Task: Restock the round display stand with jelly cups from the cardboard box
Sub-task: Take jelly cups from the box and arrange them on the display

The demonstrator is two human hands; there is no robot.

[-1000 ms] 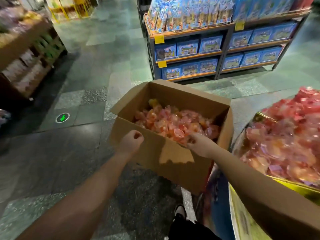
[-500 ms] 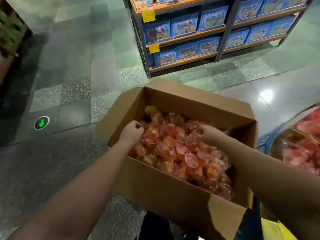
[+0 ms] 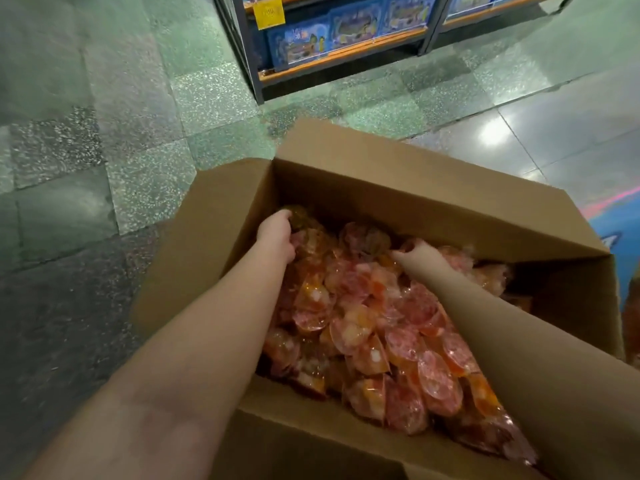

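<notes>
Both hands, left and right, buried in jelly cups inside cardboard box, fingers curled, gripping cups. Risk: overfull handfuls spilling onto floor.

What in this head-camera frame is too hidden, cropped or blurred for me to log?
- Head view: fingertips of left hand and right hand are buried among the jelly cups; what each holds cannot be told.
- Round display stand: outside the frame.
- Cardboard box: near corner cropped by the bottom edge.
- Yellow price tag: print too blurred to read.
- Cup labels: smeared by motion.
</notes>
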